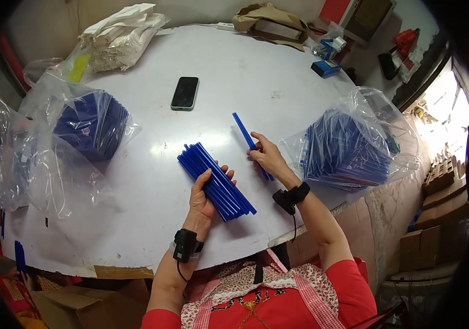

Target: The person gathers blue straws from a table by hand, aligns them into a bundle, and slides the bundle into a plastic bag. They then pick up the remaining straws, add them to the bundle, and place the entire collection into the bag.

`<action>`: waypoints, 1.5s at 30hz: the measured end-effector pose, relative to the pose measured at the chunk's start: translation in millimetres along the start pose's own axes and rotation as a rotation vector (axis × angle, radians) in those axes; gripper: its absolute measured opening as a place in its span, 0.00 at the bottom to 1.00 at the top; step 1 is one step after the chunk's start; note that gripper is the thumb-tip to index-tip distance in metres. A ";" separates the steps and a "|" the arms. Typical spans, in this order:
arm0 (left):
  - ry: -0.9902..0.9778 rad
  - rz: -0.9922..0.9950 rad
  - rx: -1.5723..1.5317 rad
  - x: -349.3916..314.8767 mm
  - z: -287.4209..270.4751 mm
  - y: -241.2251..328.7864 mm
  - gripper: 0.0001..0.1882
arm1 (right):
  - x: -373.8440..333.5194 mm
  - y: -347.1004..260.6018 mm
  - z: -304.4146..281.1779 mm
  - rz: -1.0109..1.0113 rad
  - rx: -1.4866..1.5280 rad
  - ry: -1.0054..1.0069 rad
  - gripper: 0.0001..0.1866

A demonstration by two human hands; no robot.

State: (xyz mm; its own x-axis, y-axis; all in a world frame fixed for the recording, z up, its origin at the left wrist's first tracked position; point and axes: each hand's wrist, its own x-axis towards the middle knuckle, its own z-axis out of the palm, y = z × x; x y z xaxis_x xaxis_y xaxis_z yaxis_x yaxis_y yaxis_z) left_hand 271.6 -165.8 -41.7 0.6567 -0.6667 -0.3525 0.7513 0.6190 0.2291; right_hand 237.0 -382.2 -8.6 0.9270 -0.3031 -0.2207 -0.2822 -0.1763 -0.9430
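Note:
A bundle of thin blue plastic sticks (220, 186) lies across the palm of my left hand (202, 198), with thumb on top and fingertips curled round the far side. Just to its right, my right hand (269, 158) pinches one or two more blue sticks (243, 130) between thumb and fingers, slanting over the white table (135, 181). The two groups are apart. Whether they are hollow is too small to tell. Both wrists wear a black strapped device.
Clear plastic bags with stacked blue pieces stand at left (91, 123) and right (347, 148). A phone (185, 93) lies beyond my hands. White sacks (122, 38), a brown paper bag (271, 24) and a blue box (325, 68) line the far edge. Cardboard boxes (97, 304) sit below at left.

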 end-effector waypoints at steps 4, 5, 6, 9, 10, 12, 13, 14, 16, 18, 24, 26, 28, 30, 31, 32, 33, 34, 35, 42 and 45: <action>-0.021 -0.015 -0.026 0.0 -1.6 1.7 0.23 | 24.5 13.9 -11.1 -0.229 -0.663 0.271 0.27; -0.023 -0.015 -0.030 -0.4 -1.4 1.6 0.23 | 28.6 16.3 -13.7 -0.284 -0.711 0.339 0.26; -0.026 -0.019 -0.034 -0.4 -0.7 1.3 0.22 | 31.7 19.1 -17.2 -0.338 -0.758 0.407 0.25; -0.030 -0.027 -0.046 -0.6 1.0 1.3 0.22 | 33.4 22.3 -24.4 -0.485 -0.955 0.533 0.23; -0.040 -0.033 -0.044 0.5 2.7 -0.3 0.22 | 32.4 24.1 -28.1 -0.577 -1.104 0.596 0.22; -0.055 -0.041 -0.041 2.9 5.0 -3.7 0.22 | 23.2 21.2 -26.9 -0.668 -1.254 0.650 0.22; -0.034 -0.003 -0.046 0.6 0.0 1.9 0.22 | 15.2 7.7 -7.7 -0.582 -0.994 0.475 0.23; -0.034 0.003 -0.047 0.1 -1.7 2.8 0.22 | 0.1 -7.2 5.4 -0.472 -0.754 0.312 0.24; -0.041 0.006 -0.048 -0.3 -4.1 2.8 0.21 | -30.3 -32.4 29.1 -0.144 -0.523 -0.105 0.28; -0.049 0.028 -0.052 1.4 -6.4 1.5 0.20 | -57.2 -40.6 45.4 -0.145 -0.480 -0.185 0.29; -0.036 0.029 -0.033 3.7 -6.5 -0.3 0.18 | -72.9 -40.9 55.2 -0.233 -0.485 -0.124 0.30; -0.021 0.029 -0.034 6.4 -12.9 -1.0 0.18 | -75.9 -42.9 57.5 -0.319 -0.641 -0.123 0.28; 0.010 0.019 -0.029 7.5 -16.1 -1.6 0.17 | -76.6 -42.6 57.2 -0.360 -0.721 -0.121 0.28; 0.001 0.010 -0.029 9.4 -19.1 -1.7 0.17 | -74.0 -37.7 55.4 -0.389 -0.652 -0.080 0.26; -0.007 0.002 -0.027 10.5 -20.5 -1.7 0.18 | -72.4 -34.9 54.4 -0.403 -0.617 -0.059 0.26; -0.016 -0.005 -0.024 10.3 -19.7 -1.1 0.18 | -70.0 -32.8 53.3 -0.404 -0.618 -0.060 0.26; -0.016 -0.004 -0.025 9.5 -19.1 -1.1 0.18 | -66.6 -31.3 51.9 -0.389 -0.560 -0.004 0.24; -0.018 0.011 -0.035 7.0 -15.0 -1.6 0.19 | -62.9 -29.5 48.8 -0.372 -0.502 0.055 0.23; -0.019 0.026 -0.046 4.0 -10.7 -2.0 0.20 | -58.2 -27.2 45.0 -0.355 -0.444 0.114 0.22; -0.001 0.027 -0.075 0.7 -0.3 -4.5 0.22 | -23.6 -8.2 -0.4 -0.829 -1.193 0.539 0.24; -0.014 0.036 -0.094 -0.8 -6.9 -2.9 0.22 | -60.9 -36.3 34.5 -0.323 -0.710 0.036 0.25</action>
State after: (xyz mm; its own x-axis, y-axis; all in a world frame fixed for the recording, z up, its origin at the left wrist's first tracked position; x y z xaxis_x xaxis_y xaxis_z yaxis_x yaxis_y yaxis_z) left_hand 268.4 -164.2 -48.4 0.6844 -0.6490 -0.3323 0.7183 0.6783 0.1544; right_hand 199.3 -325.1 30.5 0.9849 -0.1633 0.0573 -0.1019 -0.8145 -0.5712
